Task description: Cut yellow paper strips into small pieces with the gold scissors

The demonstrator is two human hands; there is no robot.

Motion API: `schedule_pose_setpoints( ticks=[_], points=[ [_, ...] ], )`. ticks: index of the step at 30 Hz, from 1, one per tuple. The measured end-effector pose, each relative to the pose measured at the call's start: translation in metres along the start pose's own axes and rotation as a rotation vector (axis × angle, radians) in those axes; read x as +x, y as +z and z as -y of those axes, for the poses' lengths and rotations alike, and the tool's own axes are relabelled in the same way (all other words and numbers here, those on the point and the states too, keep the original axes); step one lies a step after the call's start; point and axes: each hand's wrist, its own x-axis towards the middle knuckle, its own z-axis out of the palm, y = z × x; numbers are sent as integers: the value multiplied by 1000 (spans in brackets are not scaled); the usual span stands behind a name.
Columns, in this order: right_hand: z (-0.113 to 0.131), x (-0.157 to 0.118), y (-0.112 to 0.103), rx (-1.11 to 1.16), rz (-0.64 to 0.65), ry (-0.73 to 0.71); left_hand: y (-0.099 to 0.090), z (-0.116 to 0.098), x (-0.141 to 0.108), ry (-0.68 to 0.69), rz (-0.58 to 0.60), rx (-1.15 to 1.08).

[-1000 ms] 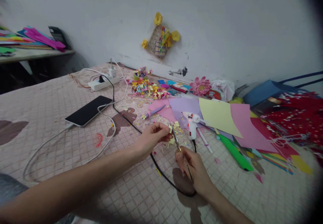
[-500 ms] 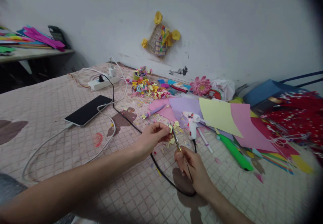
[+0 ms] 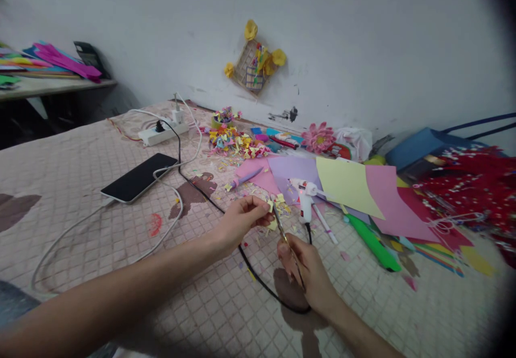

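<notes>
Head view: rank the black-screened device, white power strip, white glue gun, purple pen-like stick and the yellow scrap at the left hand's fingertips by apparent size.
1. Black-screened device
2. White power strip and white glue gun, too alike to rank
3. Purple pen-like stick
4. Yellow scrap

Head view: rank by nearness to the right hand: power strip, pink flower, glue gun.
1. Hot glue gun: just beyond the right hand.
2. Pink flower: farther back, toward the wall.
3. White power strip: back left of the table, farthest of the three.
</notes>
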Motion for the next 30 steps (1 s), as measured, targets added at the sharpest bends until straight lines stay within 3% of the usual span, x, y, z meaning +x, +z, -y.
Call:
schedule_pose_setpoints(
  ticks=[17,26,30],
  points=[
    [7,-1,-12,-107,5,5,-14,-17,9,-27,192,155],
    [5,0,-12,190,83,110,-18,-18,9,-45,247,205],
    [8,1,-13,228,76,84,-17,-17,8,-34,292,248]
  ],
)
